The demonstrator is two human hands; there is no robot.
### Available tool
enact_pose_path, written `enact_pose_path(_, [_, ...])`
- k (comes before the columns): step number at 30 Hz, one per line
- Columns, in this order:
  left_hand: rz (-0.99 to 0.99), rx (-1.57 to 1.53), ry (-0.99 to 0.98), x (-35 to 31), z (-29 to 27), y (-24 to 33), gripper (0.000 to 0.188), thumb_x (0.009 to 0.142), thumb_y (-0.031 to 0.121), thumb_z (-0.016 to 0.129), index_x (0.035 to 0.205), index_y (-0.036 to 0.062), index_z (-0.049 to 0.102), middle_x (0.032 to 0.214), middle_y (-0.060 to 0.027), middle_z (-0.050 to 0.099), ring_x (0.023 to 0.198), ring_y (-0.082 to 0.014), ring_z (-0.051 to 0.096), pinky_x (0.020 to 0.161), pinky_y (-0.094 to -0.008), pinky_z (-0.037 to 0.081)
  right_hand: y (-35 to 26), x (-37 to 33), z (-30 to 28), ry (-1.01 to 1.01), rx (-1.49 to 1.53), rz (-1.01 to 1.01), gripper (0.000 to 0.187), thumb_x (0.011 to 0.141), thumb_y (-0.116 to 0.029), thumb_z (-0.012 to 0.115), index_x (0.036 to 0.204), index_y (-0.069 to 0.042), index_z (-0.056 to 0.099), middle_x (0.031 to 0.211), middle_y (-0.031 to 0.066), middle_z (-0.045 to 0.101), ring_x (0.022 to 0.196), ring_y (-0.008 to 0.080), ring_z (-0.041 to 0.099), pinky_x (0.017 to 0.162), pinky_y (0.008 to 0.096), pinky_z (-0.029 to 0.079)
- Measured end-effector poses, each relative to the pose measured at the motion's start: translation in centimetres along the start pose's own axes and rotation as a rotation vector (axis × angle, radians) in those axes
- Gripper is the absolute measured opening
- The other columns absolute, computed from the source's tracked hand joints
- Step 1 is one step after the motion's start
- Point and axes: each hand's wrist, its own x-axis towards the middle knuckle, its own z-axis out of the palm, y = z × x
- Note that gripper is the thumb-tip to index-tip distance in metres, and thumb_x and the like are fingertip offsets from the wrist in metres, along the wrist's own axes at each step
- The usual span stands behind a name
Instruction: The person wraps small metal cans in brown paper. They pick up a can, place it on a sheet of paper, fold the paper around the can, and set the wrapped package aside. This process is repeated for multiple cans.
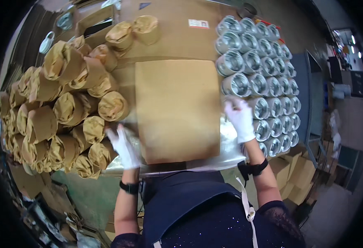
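My left hand, in a white glove, is beside the near right edge of a heap of brown-paper-wrapped cylinders. Its fingers are spread, and nothing shows in them. At the right, my white-gloved right hand is by the nearest column of shiny silver round cups. Motion blurs its fingers, so whether they touch or hold a cup cannot be told. Between my hands lies a rectangular brown paper sheet, flat on the table, perhaps the top of a stack.
Two wrapped cylinders stand apart on flat cardboard at the back. An open carton is at the far left. Shiny metal tabletop shows along the front edge. Cardboard boxes stand on the floor at lower right.
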Motion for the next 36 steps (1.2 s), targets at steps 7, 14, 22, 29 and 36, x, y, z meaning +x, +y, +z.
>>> enact_pose_path(7, [1.154, 0.862, -1.308, -8.3, 2.0, 1.4, 0.044, 0.082, 0.023, 0.076, 0.125, 0.0175, 0.069, 0.148, -0.0161, 0.055, 0.137, -0.0339, 0.053, 0.116, -0.048, 0.043, 0.4, 6.5, -0.9, -0.208, -0.88, 0.014, 0.054, 0.082, -0.063, 0.072, 0.087, -0.01, 0.077, 0.077, 0.0176, 0.075, 0.072, 0.0345, 0.076, 0.066, 0.0468, 0.06])
enact_pose_path(14, [1.218, 0.739, -1.178, -8.2, 0.9, -3.2, 0.025, 0.086, 0.018, 0.07, 0.11, 0.0137, 0.072, 0.135, -0.012, 0.063, 0.131, -0.0315, 0.057, 0.109, -0.0488, 0.048, -1.7, 6.5, -4.6, -0.381, -0.741, 0.117, 0.059, 0.079, -0.061, 0.076, 0.102, -0.006, 0.081, 0.097, 0.019, 0.078, 0.092, 0.0367, 0.077, 0.082, 0.0444, 0.06])
enact_pose_path(22, [1.296, 0.925, -1.106, -9.8, -0.5, -2.7, 0.022, 0.088, 0.016, 0.071, 0.107, 0.0062, 0.068, 0.128, -0.0124, 0.065, 0.12, -0.0314, 0.065, 0.099, -0.045, 0.054, -5.6, -1.4, -1.2, -0.75, 0.589, 0.571, 0.044, 0.095, -0.035, 0.078, 0.122, -0.001, 0.075, 0.108, -0.0009, 0.075, 0.093, 0.0086, 0.067, 0.084, 0.0263, 0.054])
enact_pose_path(29, [1.326, 0.84, -0.879, -7.9, 4.7, 4.4, 0.025, 0.086, 0.011, 0.07, 0.11, 0.0042, 0.066, 0.123, -0.0164, 0.066, 0.119, -0.0352, 0.064, 0.097, -0.0436, 0.054, -6.6, -1.6, 4.2, -0.769, -0.096, 0.369, 0.048, 0.095, -0.058, 0.069, 0.092, -0.013, 0.083, 0.085, 0.012, 0.076, 0.079, 0.0234, 0.072, 0.07, 0.035, 0.053])
enact_pose_path(36, [0.952, 1.093, -0.883, 1.3, 16.9, 7.4, 0.028, 0.089, 0.023, 0.069, 0.111, 0.0049, 0.064, 0.101, -0.0157, 0.073, 0.104, -0.0358, 0.069, 0.091, -0.0479, 0.055, -8.7, 3.6, 4.1, -0.14, -0.592, -0.819, 0.077, 0.065, -0.057, 0.088, 0.119, -0.008, 0.065, 0.094, 0.0116, 0.072, 0.089, 0.0317, 0.071, 0.099, 0.0444, 0.046])
